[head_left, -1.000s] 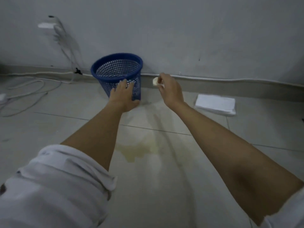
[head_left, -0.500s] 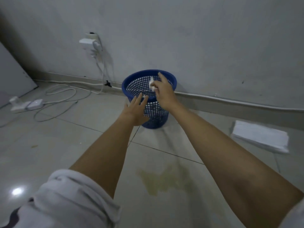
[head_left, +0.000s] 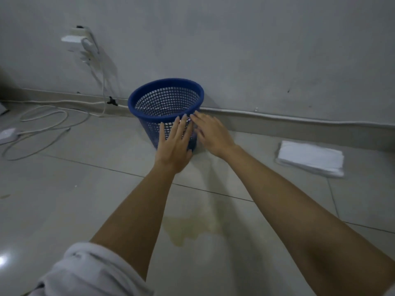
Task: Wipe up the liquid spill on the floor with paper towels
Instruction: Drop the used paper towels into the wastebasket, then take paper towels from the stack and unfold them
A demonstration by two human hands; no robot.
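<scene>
A floor of large pale glossy tiles point(head_left: 64, 199) runs up to a grey plastered wall point(head_left: 235, 50) with a low skirting along its foot. Nearest the camera, a rolled-up white sleeve point(head_left: 85, 272) covers the left upper arm, and both bare forearms reach forward. Between them on the tiles lies the yellowish liquid spill point(head_left: 188, 228), a thin irregular puddle that is still wet. Farther out, the left hand point(head_left: 174, 146) is spread flat with fingers straight, holding nothing, in front of the side of a blue perforated plastic wastebasket point(head_left: 166, 99); whether it touches the mesh cannot be told. Just beside it, the right hand point(head_left: 210, 134) is likewise open and empty, fingers loosely extended toward the basket's rim. To the right, well apart from the hands, a flat stack of white paper towels point(head_left: 310, 158) rests on the floor near the skirting. At far left, white cables point(head_left: 42, 122) loop over the tiles and rise to a white wall socket point(head_left: 79, 37).
</scene>
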